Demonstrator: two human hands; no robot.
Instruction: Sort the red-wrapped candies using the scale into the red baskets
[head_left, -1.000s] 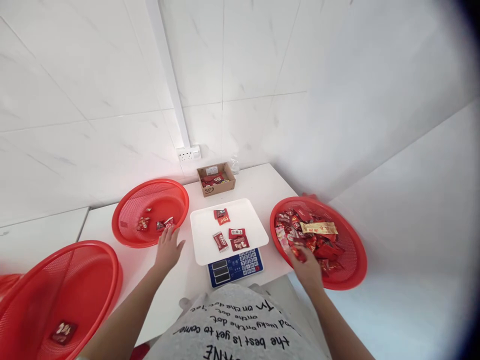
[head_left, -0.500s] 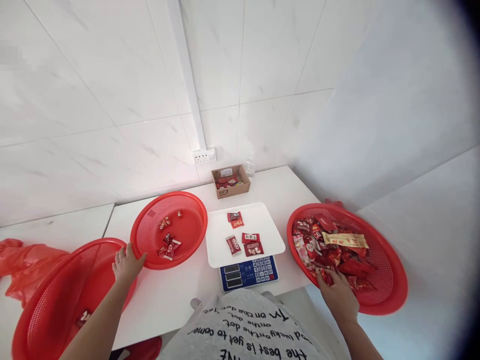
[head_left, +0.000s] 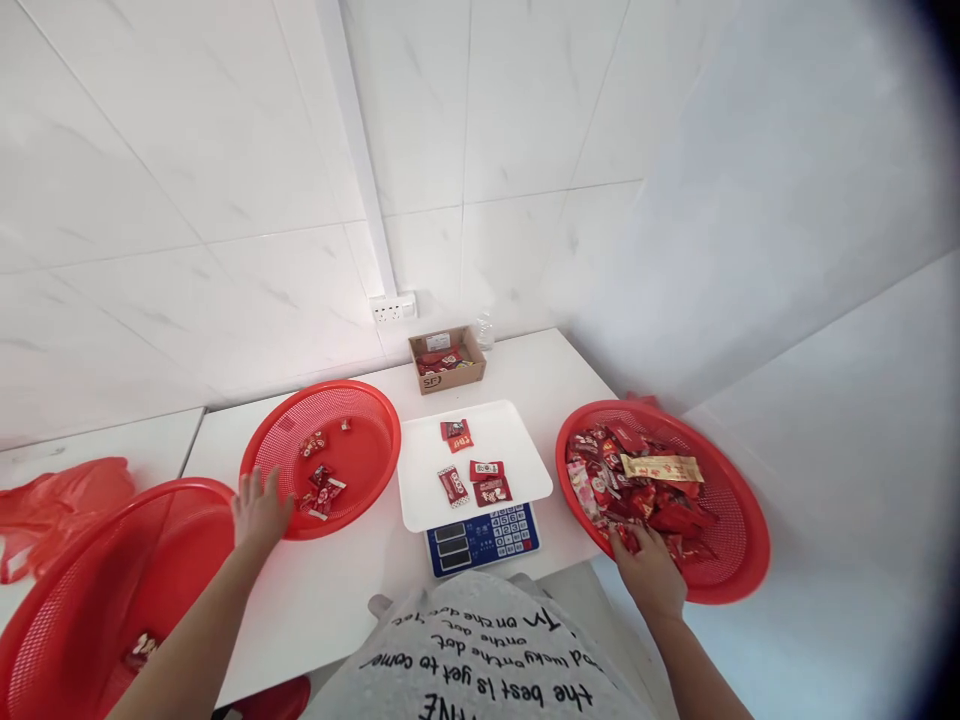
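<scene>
My left hand point(head_left: 262, 508) has its fingers spread at the near left rim of a red mesh basket point(head_left: 375, 490), in which a few small wrapped candies point(head_left: 324, 492) lie. My right hand point(head_left: 651, 578) reaches over the near rim of a fuller red basket point(head_left: 754, 520), its fingers curled around a red wrapped candy point(head_left: 626, 538); the fingertips are partly hidden. A long gold packet point(head_left: 663, 467) lies on top of that basket's red candies. Between the baskets, several red candies point(head_left: 453, 486) rest on the white tray point(head_left: 525, 450) of a blue scale point(head_left: 484, 540).
Behind the tray stands a cardboard box point(head_left: 454, 378) of red packets, with a clear plastic item point(head_left: 484, 330) beside it. Another red basket point(head_left: 45, 600) is at the lower left, near a red plastic bag point(head_left: 67, 500). A tiled wall closes off the white table's back.
The view has shifted slightly, moving things left in the picture. My left hand has lifted a little and spread its fingers; my right hand stays among the candies.
</scene>
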